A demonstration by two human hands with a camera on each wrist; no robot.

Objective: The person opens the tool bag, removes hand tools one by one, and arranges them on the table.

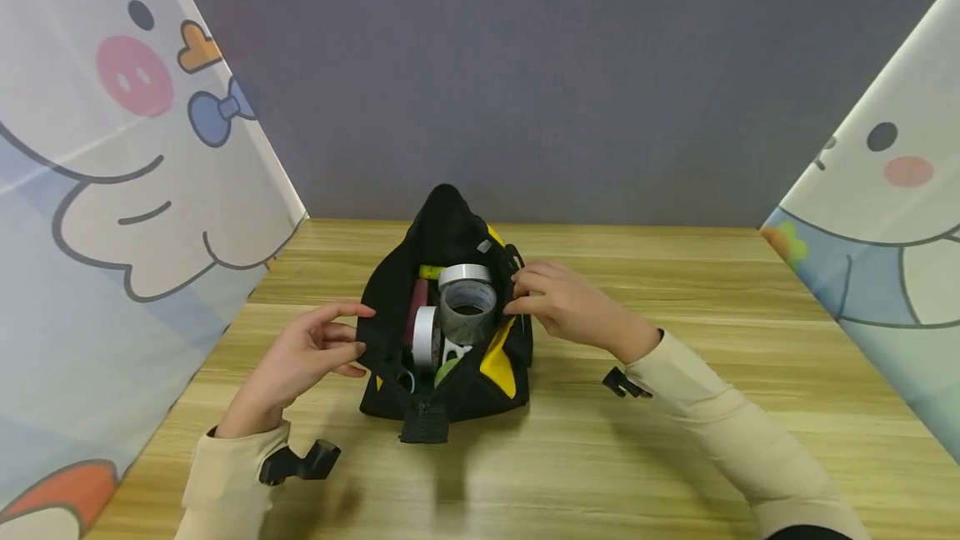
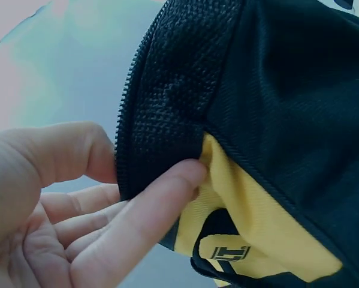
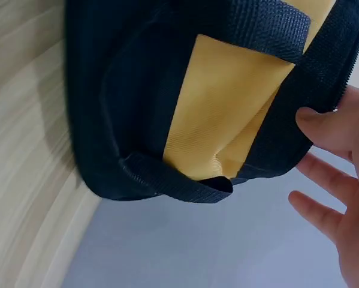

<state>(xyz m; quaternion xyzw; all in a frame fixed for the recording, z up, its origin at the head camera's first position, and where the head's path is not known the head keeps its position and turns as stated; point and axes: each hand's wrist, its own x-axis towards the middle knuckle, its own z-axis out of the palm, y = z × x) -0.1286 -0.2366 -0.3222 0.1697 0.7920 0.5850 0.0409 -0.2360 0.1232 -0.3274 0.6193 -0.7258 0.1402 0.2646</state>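
Note:
A black and yellow zippered tool bag (image 1: 386, 282) stands on the table with its mouth spread wide. My left hand (image 1: 311, 352) pinches the left edge, with the zipper teeth (image 2: 120, 114) between thumb and finger in the left wrist view. On the opposite side, my right hand (image 1: 562, 302) grips the other zippered edge; the yellow panel (image 3: 227, 102) shows beside it in the right wrist view. Inside lie a grey tape roll (image 1: 453, 327), a white tape roll (image 1: 427, 338) and another white roll (image 1: 465, 274). A dark red object (image 1: 418, 302) and a round green one (image 1: 446, 369) are partly hidden.
The bag rests on a wood-grain table (image 1: 645, 273). Behind it rises a grey partition (image 1: 525, 90). Cartoon-printed panels stand at the left (image 1: 97, 215) and right (image 1: 885, 207). A black strap end (image 1: 425, 423) hangs at the bag's near end.

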